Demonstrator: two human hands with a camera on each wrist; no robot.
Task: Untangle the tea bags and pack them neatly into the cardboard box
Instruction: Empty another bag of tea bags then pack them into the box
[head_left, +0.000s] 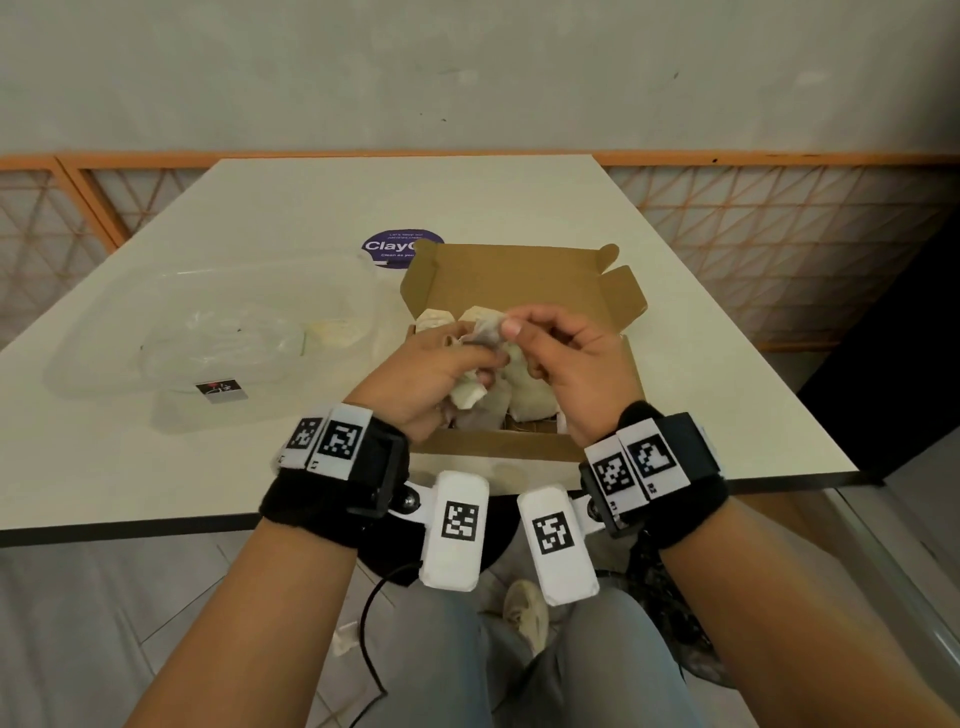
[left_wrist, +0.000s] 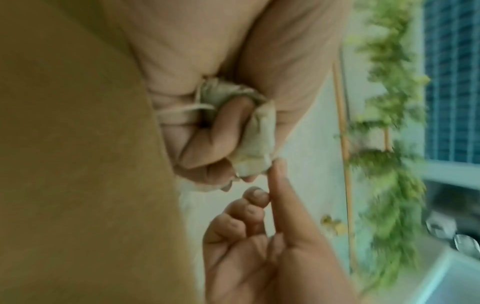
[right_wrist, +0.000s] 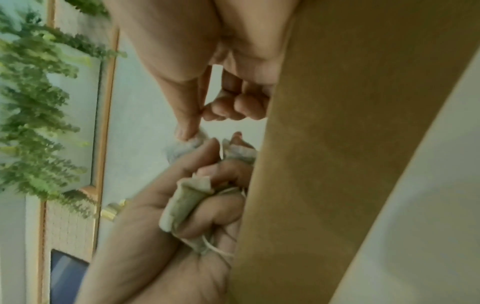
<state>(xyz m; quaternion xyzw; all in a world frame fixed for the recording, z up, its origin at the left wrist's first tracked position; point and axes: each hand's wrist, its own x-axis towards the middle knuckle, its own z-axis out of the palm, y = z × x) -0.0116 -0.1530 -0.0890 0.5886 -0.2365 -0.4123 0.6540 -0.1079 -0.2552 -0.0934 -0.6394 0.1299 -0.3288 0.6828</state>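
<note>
An open brown cardboard box sits on the table in front of me, with several pale tea bags lying inside. Both hands hover over it. My left hand grips a crumpled bunch of tea bags with loose strings trailing from the fist. My right hand pinches the corner of one tea bag between thumb and forefinger, right beside the left fingers. The box wall fills one side of both wrist views.
A clear plastic container lies left of the box, with a tea bag near its right end. A purple sticker is behind the box. The near table edge runs under my wrists.
</note>
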